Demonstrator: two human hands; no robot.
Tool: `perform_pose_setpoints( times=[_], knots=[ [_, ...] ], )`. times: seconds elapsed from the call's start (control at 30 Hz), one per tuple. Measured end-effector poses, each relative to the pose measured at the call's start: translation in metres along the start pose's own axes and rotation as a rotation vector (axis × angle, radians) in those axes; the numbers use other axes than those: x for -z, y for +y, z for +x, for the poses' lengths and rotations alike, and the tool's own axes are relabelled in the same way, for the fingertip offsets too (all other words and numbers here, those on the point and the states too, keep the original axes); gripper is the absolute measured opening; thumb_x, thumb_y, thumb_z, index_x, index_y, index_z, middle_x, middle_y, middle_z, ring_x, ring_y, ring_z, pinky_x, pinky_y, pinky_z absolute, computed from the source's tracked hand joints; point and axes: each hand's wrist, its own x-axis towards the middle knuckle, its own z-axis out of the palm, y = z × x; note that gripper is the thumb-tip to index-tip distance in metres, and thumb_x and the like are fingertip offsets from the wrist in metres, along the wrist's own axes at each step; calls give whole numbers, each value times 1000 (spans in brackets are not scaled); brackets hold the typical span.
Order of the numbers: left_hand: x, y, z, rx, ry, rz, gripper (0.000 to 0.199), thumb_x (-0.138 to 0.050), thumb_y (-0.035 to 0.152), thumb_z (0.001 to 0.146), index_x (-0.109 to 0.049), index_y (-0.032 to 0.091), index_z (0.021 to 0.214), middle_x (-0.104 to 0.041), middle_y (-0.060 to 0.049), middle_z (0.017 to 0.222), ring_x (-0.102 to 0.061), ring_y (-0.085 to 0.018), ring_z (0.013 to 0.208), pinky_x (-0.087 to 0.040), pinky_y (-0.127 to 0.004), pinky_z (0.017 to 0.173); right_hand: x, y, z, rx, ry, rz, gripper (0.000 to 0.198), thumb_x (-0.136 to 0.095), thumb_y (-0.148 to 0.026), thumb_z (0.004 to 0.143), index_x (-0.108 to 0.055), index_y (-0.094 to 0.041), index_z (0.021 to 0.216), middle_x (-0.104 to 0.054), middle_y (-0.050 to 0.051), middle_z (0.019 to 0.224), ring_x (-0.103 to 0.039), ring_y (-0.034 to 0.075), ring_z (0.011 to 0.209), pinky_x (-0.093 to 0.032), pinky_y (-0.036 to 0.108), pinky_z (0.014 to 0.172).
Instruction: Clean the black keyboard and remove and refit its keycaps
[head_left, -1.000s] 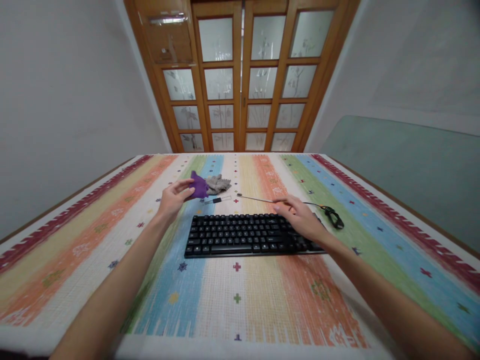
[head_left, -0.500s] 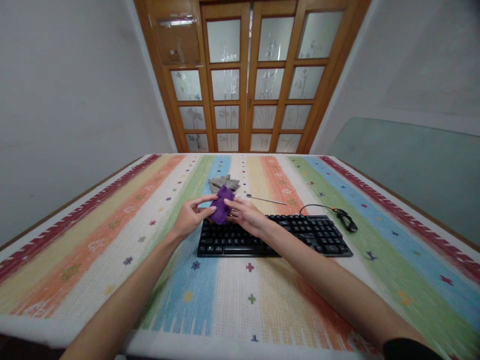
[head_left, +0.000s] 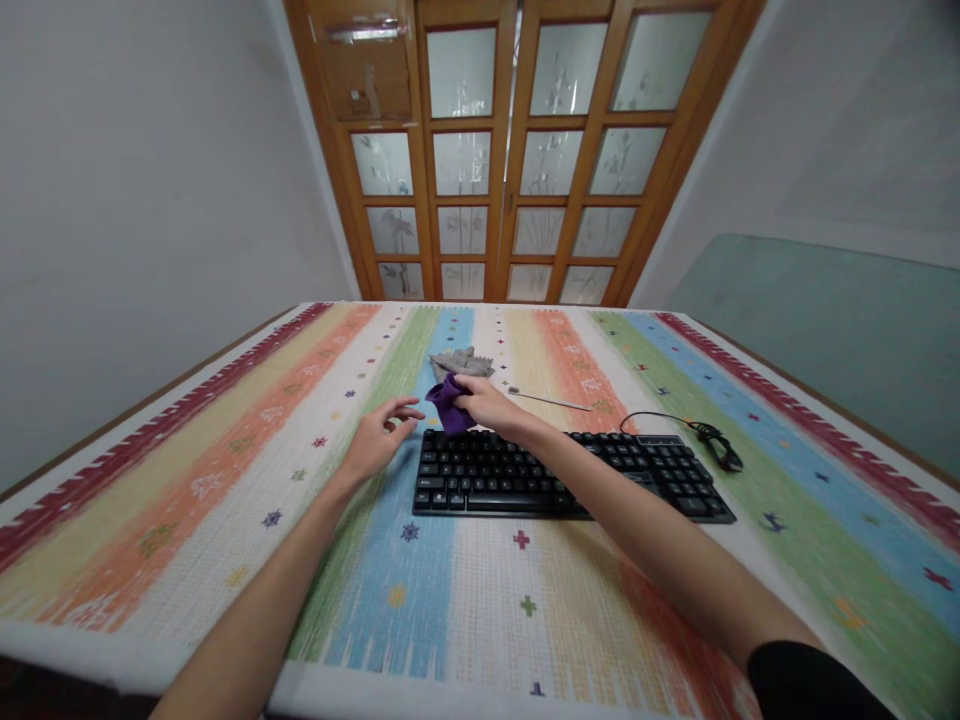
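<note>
My right hand grips a folded purple cloth, which hangs over the upper left part of a black keyboard. To the left of the cloth, my left hand is free, its fingers curved and apart. A grey crumpled cloth with zigzag edges lies just behind the purple one. Behind the keyboard rests a thin brush with a small dark head. My right forearm passes over the middle of the keyboard and hides some keys.
The keyboard's cable lies bundled at its back right corner. A striped, patterned tablecloth covers the table. Wooden doors with glass panes stand beyond the far edge, and a pale green panel is at the right.
My left hand has let go of the purple cloth and moved left. My right hand now holds it alone, with the cloth more bunched. The whole view has shifted slightly.
</note>
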Motion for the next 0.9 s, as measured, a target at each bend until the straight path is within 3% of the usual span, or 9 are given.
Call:
perform_pose_setpoints(
  times=[0.2,0.33,0.47,0.63,0.9],
  knots=[
    [-7,-14,2,180,12,-241,45,-64,36,74,-66,17,116,-78,-8,83,-70,-25,83,-46,-32,68,-8,-4,15,63,-179,-473,21,-42,-8,84,-57,-18,74,-61,2,72,-53,15,68,-42,26,65],
    [-11,-19,4,227,54,-318,48,-62,53,77,-68,17,109,-72,-4,75,-65,-21,71,-40,-28,57,-17,1,23,71,-245,-518,20,-44,-12,86,-57,-17,71,-61,1,69,-52,16,67,-41,27,64],
    [-15,-23,4,215,35,-387,66,-52,75,81,-69,16,106,-66,-3,66,-58,-18,61,-39,-28,54,-21,5,27,109,-298,-545,13,-51,-14,85,-61,-16,77,-66,3,78,-55,17,73,-43,27,71],
    [-20,-31,4,198,32,-425,76,-45,82,85,-69,14,109,-62,0,59,-50,-14,51,-38,-27,53,-20,7,27,191,-363,-540,15,-53,-13,83,-66,-15,92,-70,4,92,-59,18,81,-45,27,77],
    [-23,-32,3,299,52,-529,92,-33,94,79,-62,17,120,-73,-3,70,-64,-20,61,-46,-29,60,-20,7,23,251,-287,-654,19,-76,-18,76,-68,-14,94,-66,2,85,-57,18,80,-39,26,73]
  ],
)
